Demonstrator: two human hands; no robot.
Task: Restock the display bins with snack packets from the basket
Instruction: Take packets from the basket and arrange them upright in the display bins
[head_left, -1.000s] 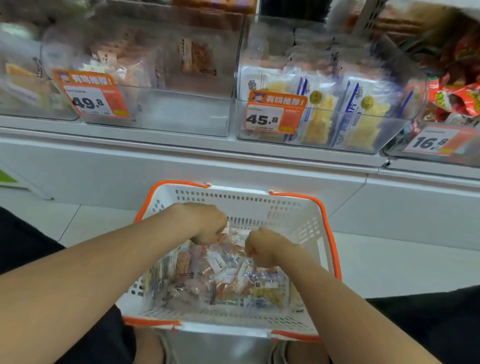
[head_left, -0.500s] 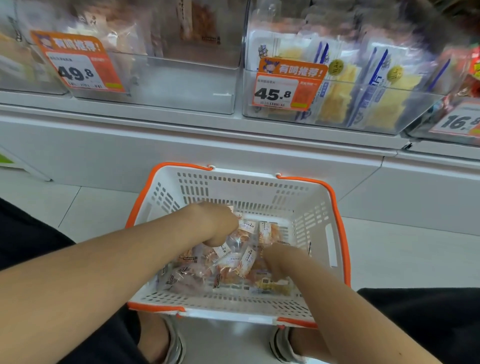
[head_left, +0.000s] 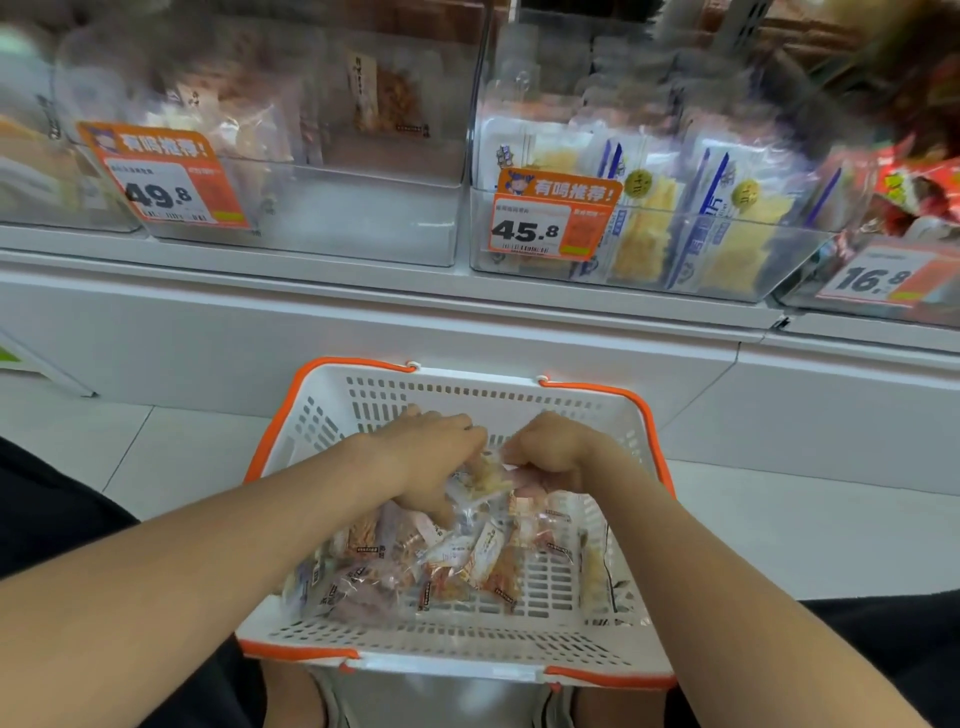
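A white basket (head_left: 467, 395) with an orange rim stands on the floor in front of me, holding several clear snack packets (head_left: 457, 561). Both my hands are over the basket's far half. My left hand (head_left: 431, 457) and my right hand (head_left: 556, 452) have their fingers curled round a bunch of packets (head_left: 485, 480) lifted between them. On the shelf above stand clear display bins: the one tagged 49.8 (head_left: 337, 218) is mostly bare at its front, and the one tagged 45.8 (head_left: 649, 244) holds blue and yellow packets.
A third bin tagged 16.8 (head_left: 883, 280) with red packets sits at the right. The white shelf base (head_left: 415, 332) runs behind the basket. Pale floor tiles (head_left: 182, 452) lie to either side, and my dark-clothed legs (head_left: 52, 519) flank the basket.
Both hands have come together and risen toward the basket's far side with a bunch of packets in them. The camera view has tilted up slightly.
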